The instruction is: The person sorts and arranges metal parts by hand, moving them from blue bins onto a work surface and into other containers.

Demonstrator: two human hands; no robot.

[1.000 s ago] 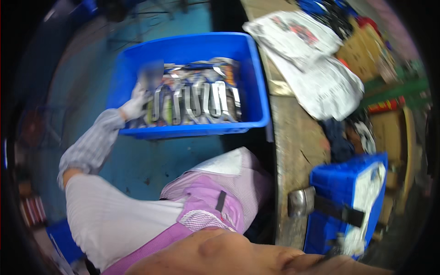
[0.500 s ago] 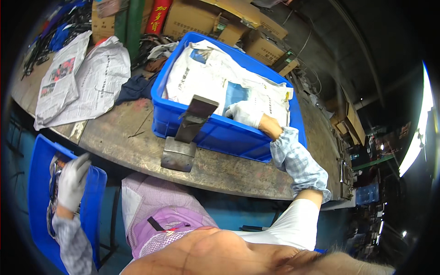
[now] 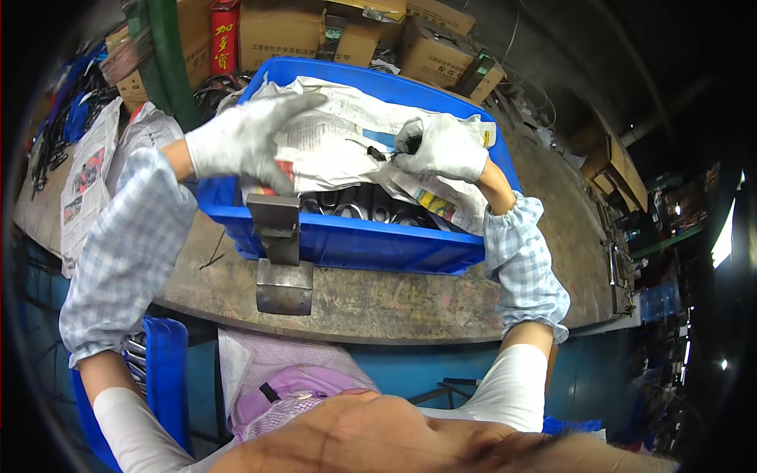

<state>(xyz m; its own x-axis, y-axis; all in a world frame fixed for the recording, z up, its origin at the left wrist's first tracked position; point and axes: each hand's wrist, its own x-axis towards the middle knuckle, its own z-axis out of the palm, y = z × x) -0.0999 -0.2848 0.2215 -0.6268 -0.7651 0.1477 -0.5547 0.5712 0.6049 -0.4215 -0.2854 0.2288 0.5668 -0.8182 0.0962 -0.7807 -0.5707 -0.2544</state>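
Left hand: the gloved left hand (image 3: 251, 142) is hovering over the left part of the blue bin (image 3: 355, 240), fingers spread wide, palm down, holding nothing. It looks like it's brushing the newspaper (image 3: 347, 138), though contact is hard to call.

Right hand: the gloved right hand (image 3: 441, 148) is pinching shut on a small dark metal piece (image 3: 377, 151) right above the paper, thumb and fingers curled tight around one end.

Where the piece is lying: it's sitting near the middle of the bin, sticking out leftward from the right hand's fingertips, long axis running roughly left-right. So the right hand is the one on it; the left hand is a bit apart on the left, with the piece's free end pointing its way.

Under the paper: shiny metal parts (image 3: 371, 206) are showing along the near wall of the bin, where the newspaper is lifting up.

Table: the bin is resting on a worn table (image 3: 394, 303), with a grey steel block (image 3: 280, 264) leaning against the bin's near-left wall.

Packages: brown cardboard boxes (image 3: 315, 31) are stacking up along the far edge, a red carton (image 3: 223, 35) with yellow characters far left next to a green post (image 3: 169, 59), and more newspaper (image 3: 91, 177) is lying on the left.

Down low: another blue crate (image 3: 162, 378) is sitting near left, below the table.
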